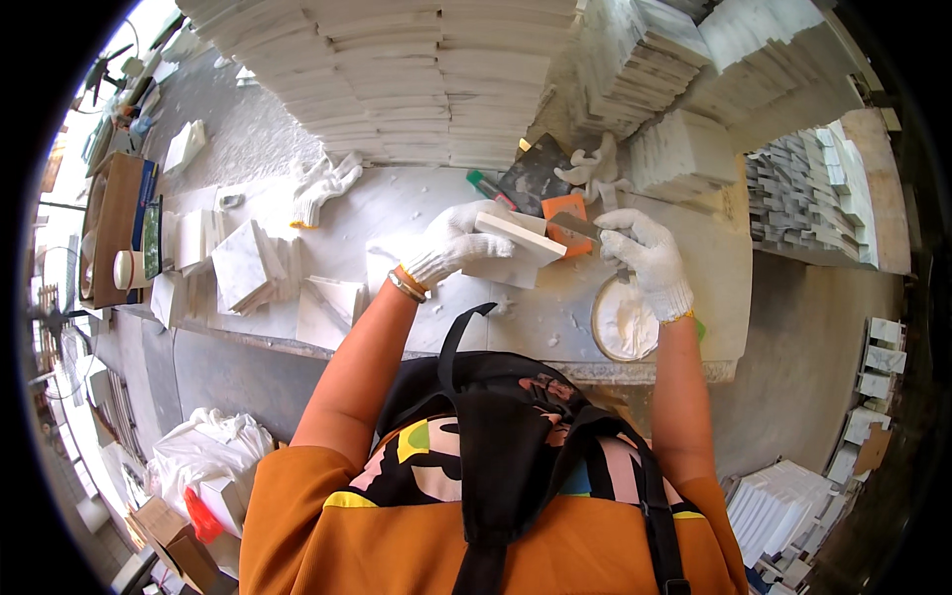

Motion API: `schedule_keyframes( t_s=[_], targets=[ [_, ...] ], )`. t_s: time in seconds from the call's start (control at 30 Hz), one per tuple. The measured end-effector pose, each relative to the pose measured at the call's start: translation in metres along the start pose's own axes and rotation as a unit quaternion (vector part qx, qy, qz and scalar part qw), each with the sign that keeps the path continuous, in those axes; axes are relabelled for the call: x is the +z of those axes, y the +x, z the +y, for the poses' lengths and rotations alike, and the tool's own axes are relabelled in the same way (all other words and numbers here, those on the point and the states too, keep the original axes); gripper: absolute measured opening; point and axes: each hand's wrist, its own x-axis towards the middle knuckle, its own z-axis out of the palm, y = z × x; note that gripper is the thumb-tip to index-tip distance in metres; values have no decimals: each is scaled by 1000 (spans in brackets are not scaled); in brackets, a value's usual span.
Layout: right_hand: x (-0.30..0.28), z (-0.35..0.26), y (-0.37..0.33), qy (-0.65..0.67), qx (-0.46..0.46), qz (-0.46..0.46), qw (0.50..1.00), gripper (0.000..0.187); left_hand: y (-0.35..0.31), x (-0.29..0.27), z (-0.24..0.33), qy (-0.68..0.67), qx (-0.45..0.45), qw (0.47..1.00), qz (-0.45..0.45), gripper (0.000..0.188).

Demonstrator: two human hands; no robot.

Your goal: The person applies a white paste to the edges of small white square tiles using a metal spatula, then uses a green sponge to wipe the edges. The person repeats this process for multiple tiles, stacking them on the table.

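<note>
My left hand (446, 243), in a white knit glove, grips a white marble tile (521, 238) by its left end, tilted above the bench. My right hand (645, 253), gloved too, pinches a putty knife (575, 225) whose grey blade points left, close to the tile's right end. Whether blade and tile touch I cannot tell. The knife's handle is mostly hidden by my fingers. Just below my right hand stands a round dish of white paste (630, 322). An orange piece (563, 206) lies behind the blade, beside a dark square plate (535, 174).
Tall stacks of white tiles (397, 89) wall off the bench's far side, with more stacks (684, 159) at right. Loose gloves (327, 183) and small marble tiles (246, 266) lie leftward. A green-capped object (481, 183) rests near the dark plate. A cardboard box (109, 228) stands far left.
</note>
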Motion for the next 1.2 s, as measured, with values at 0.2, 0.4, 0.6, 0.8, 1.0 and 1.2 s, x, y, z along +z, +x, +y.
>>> schedule_keyframes(
  t_s=[0.2,0.4,0.6,0.8,1.0,1.2],
  targets=[
    [21,-16,-6,-43,-50,33,997,19,1,1,-2,-9,20,1000,5,44],
    [43,-27,-10,-140,-121,31,982,19,-1,2,5,-3,15,1000,9,43],
    [39,-31,-21,-162,-125,11,979,18,-3,3,0,-18,30,999,5,40],
    [39,-38,-22,-220,-142,28,965,23,1,2,-3,19,26,999,11,43],
    [52,-27,-14,-274,-198,33,940,21,1,1,-6,4,14,1000,7,47],
    [39,-32,-18,-292,-160,38,942,18,1,1,-5,5,22,1000,-1,46]
  ],
)
